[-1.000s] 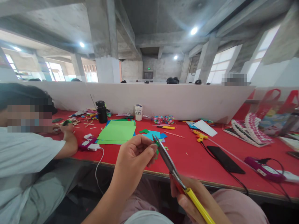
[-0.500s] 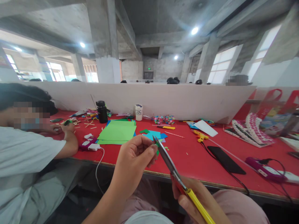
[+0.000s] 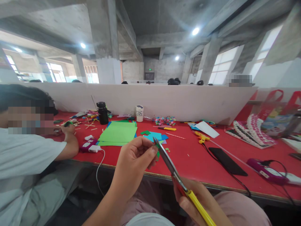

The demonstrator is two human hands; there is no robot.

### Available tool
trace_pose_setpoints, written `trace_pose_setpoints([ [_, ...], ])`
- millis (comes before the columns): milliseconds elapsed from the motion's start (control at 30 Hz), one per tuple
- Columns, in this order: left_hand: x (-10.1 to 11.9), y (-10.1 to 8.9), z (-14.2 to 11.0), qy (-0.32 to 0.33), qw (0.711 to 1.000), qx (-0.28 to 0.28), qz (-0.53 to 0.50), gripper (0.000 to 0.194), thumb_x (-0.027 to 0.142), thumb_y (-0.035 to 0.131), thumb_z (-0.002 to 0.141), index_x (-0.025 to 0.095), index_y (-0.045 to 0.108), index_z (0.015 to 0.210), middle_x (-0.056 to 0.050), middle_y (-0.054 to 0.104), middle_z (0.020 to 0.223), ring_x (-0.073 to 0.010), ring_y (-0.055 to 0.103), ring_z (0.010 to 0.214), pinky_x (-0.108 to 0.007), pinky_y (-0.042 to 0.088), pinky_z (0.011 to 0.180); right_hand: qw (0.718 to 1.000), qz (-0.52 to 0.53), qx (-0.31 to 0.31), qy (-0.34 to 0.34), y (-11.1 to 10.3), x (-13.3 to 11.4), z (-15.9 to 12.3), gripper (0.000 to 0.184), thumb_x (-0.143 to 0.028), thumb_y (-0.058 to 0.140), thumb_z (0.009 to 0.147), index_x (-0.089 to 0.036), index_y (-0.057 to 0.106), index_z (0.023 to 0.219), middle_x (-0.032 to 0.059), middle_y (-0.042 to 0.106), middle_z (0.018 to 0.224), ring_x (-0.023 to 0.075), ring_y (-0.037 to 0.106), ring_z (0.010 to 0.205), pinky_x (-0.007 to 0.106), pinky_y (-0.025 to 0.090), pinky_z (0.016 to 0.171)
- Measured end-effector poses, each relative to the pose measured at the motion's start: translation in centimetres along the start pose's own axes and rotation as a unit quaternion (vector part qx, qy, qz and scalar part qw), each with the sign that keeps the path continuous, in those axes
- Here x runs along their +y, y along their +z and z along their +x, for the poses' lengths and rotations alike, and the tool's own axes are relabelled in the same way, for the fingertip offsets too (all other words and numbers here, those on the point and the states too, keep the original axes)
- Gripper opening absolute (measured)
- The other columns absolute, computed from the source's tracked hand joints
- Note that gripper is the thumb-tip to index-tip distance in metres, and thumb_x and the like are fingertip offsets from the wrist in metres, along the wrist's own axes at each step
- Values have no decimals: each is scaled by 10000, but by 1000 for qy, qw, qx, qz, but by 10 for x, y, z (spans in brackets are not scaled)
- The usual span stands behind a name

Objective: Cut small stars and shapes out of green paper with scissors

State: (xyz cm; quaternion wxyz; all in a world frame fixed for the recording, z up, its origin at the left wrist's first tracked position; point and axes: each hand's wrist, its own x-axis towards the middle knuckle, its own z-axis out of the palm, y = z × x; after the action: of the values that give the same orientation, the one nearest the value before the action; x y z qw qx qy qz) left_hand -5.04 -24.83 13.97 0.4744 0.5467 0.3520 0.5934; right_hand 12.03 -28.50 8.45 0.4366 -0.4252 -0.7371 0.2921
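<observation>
The right hand is gripping scissors; beside them, the left hand is pinching green paper, apparently steadying it.

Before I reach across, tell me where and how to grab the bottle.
Probably best around the middle of the bottle, below its lid. Come in level from the near side: it stands upright, its body is tall and narrow enough to wrap, the partition is behind it, and loose sticks lie to its left.
</observation>
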Motion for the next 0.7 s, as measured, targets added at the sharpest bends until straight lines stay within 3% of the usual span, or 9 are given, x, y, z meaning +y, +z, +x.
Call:
trace_pose_setpoints([
  [367,3,1,-1,-6,1000,3,16,103,198,596,744,155,565,655,43,530,500,-65,472,466,-166,380,449,1000,18,-1,15,-2,4,-8,470,-654,466,817,-205,603,791,13,520,643,212,524,634,332,485,687],
  [500,2,1,-1,-4,1000,5,16,100,200,595,740,156,564,656,43,528,497,-68,472,462,-172,379,446,999,32,1,24,-3,9,-10,463,-628,485,821,-195,610,930,-1,500,621,205,508,614,312,481,641],
  [700,2,-1,0,6,1000,-8,14,83,202,590,742,155,566,678,43,518,518,-66,465,485,-172,379,468,999,25,-1,23,-3,11,-5,359,-549,539,807,-193,590,808,1,511,669,177,466,607,274,422,575],
])
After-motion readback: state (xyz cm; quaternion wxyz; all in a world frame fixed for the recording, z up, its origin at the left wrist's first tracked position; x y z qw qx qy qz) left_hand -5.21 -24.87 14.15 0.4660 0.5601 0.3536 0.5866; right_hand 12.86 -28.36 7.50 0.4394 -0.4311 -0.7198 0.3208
